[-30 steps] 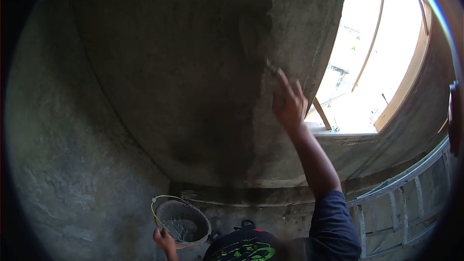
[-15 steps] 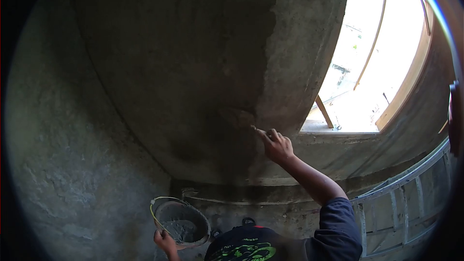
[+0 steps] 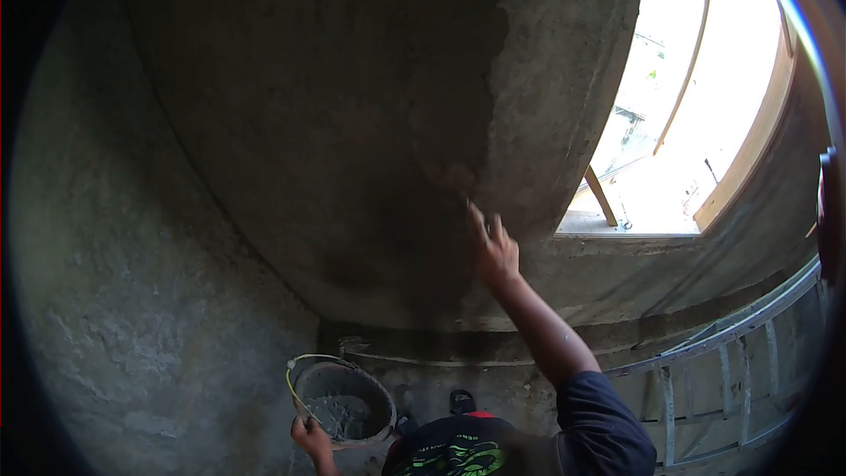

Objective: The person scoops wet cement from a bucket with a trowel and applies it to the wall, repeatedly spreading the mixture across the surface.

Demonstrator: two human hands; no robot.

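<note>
My right hand (image 3: 496,251) is raised against the concrete wall, its fingers closed round what looks like the handle of a trowel. The dim trowel blade (image 3: 451,178) lies against the dark, damp-looking part of the wall (image 3: 397,123), just beyond the fingertips; its outline is hard to make out. Low on the left, my left hand (image 3: 313,442) grips a bucket (image 3: 389,401) at its near left side, by the yellowish handle. Grey wet mortar (image 3: 345,416) is in the bucket, which is tilted towards me.
A bright window opening (image 3: 652,141) with a wooden frame (image 3: 758,159) is at the upper right. Below it, at the lower right, lies a metal ladder (image 3: 670,405). Another rough wall (image 3: 132,326) meets the first at a corner on the left. My sandal (image 3: 461,401) shows below.
My right hand has moved up and slightly left along the wall, the trowel with it. My left hand and the bucket appear slightly further right and lower as the view shifts.
</note>
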